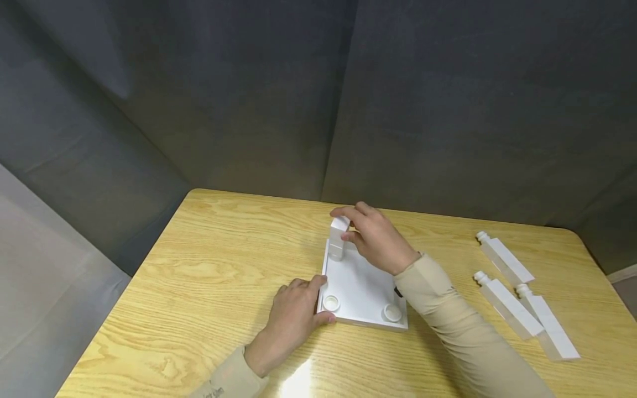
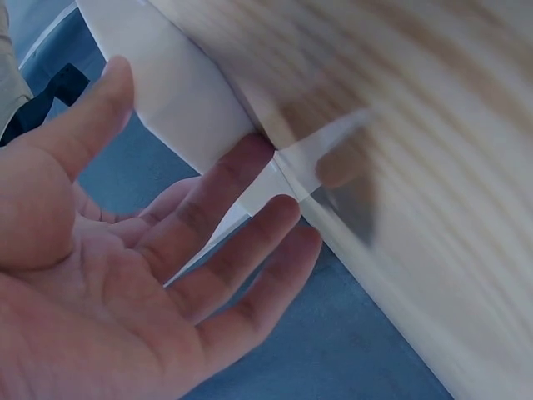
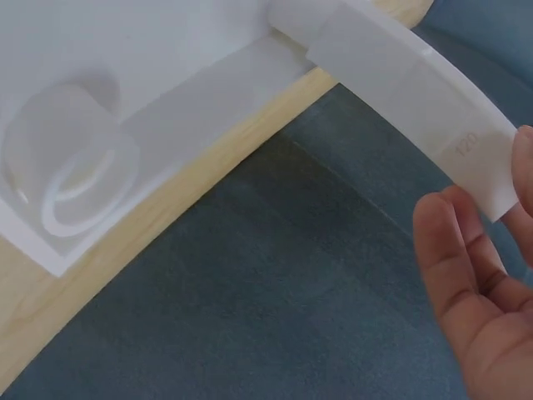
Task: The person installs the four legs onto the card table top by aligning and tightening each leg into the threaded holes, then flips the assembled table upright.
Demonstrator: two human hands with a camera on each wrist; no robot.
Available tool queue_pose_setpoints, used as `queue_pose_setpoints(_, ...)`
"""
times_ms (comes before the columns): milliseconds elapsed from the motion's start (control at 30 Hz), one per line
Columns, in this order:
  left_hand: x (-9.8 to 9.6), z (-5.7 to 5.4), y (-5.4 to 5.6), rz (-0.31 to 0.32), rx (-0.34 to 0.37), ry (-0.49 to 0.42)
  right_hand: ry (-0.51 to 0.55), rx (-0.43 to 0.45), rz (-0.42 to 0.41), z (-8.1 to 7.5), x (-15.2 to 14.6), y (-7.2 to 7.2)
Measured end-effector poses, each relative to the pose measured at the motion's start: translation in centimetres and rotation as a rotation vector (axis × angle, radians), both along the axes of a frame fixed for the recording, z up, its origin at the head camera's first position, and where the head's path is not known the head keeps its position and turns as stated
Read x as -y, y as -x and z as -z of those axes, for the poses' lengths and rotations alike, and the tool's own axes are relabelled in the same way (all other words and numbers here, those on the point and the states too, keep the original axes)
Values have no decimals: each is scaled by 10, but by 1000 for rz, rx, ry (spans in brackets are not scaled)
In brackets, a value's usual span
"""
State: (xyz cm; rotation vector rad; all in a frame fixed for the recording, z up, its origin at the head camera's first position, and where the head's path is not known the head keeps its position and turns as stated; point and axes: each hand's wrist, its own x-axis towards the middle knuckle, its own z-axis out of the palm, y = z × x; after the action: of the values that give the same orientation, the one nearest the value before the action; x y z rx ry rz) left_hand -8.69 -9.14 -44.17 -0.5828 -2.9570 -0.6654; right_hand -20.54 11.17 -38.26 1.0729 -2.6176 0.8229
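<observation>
A square white panel (image 1: pixel 359 283) with a raised rim lies on the table. Round white sockets stand at its two near corners, the near-left socket (image 1: pixel 331 303) and the near-right socket (image 1: pixel 392 313). At the far-left corner a square white leg (image 1: pixel 337 235) stands upright on the panel. My right hand (image 1: pixel 378 240) grips this leg near its top end, where "120" shows in the right wrist view. My left hand (image 1: pixel 294 314) holds the panel's near-left corner, thumb at the front edge and index finger along the left side. The far-right corner is hidden behind my right hand and forearm.
Three more white legs lie on the right of the wooden table (image 1: pixel 214 265): a far leg (image 1: pixel 507 260), a nearer leg (image 1: pixel 512 307) and a right leg (image 1: pixel 549 326) touching or overlapping it. Dark curtains (image 1: pixel 259 99) hang behind the table.
</observation>
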Motion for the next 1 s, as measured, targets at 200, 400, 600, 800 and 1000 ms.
queue_pose_setpoints(200,0,0,0,22,9,-6,10,113,89,-5,-2,-7)
queue_pose_setpoints(400,-2,-1,1,25,27,-6,17,177,142,-8,-11,-12)
queue_pose_setpoints(600,0,1,1,8,33,-13,-1,137,163,-6,-30,-16)
queue_pose_setpoints(800,2,-1,1,-6,28,-39,-6,87,196,-10,-65,-21)
queue_pose_setpoints(1000,1,-3,-1,-3,28,-42,-20,71,240,-8,-100,-33)
